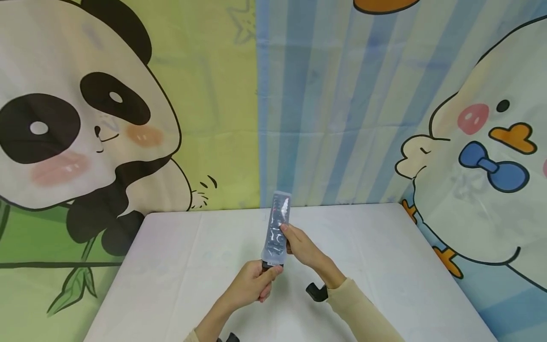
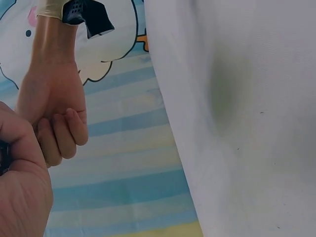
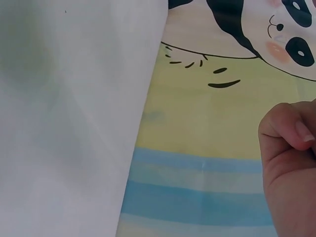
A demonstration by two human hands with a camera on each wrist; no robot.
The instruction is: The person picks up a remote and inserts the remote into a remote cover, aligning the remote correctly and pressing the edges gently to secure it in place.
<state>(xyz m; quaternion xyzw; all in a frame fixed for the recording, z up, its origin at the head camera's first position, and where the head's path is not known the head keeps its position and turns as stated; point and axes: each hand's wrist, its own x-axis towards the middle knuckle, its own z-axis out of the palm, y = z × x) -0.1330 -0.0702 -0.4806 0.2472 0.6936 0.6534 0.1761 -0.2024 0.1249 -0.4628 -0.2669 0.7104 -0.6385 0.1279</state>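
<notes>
A long, slim remote control (image 1: 272,263) in a translucent sleeve (image 1: 277,228) is held up over the table, tilted slightly right at its top. Its black lower end shows below the sleeve. My left hand (image 1: 253,284) pinches that black end, thumb on top. Along the sleeve's right side, my right hand (image 1: 302,246) grips it with the thumb on its face and the fingers behind. In the left wrist view, the left hand (image 2: 22,173) is cut off at the edge, and the right hand (image 2: 57,108) has curled fingers. The right wrist view shows the right hand (image 3: 291,163) but not the remote.
The white tabletop (image 1: 179,285) spreads under both hands. Behind it hangs a cloth backdrop (image 1: 222,95) with a panda and a white bird. A black wrist device (image 1: 317,291) sits at the right cuff.
</notes>
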